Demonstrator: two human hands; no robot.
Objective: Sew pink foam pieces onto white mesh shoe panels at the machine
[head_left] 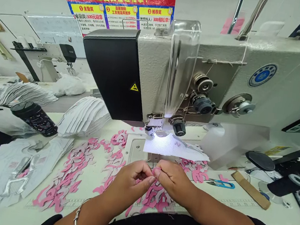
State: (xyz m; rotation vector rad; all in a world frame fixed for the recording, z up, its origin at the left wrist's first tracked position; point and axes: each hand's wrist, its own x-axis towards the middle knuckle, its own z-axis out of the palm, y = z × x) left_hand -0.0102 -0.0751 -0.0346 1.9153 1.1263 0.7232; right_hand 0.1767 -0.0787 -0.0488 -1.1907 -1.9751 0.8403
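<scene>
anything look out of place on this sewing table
A black drink bottle lies on its side beside the stacked white mesh pieces, rather than standing upright. Loose pink cutouts also sprawl unstacked across the table.

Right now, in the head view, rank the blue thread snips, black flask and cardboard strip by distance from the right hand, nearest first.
Right hand:
1. Blue thread snips, right
2. Cardboard strip, farther right
3. Black flask, far left

on the white work table (pixel 236 210) there are many pink cut pieces (pixel 65 178) in loose heaps, a fanned stack of white mesh pieces (pixel 83 117), a black bottle (pixel 34 118) lying down, small blue snips (pixel 221 184) and a brown cardboard strip (pixel 251 190).
</scene>
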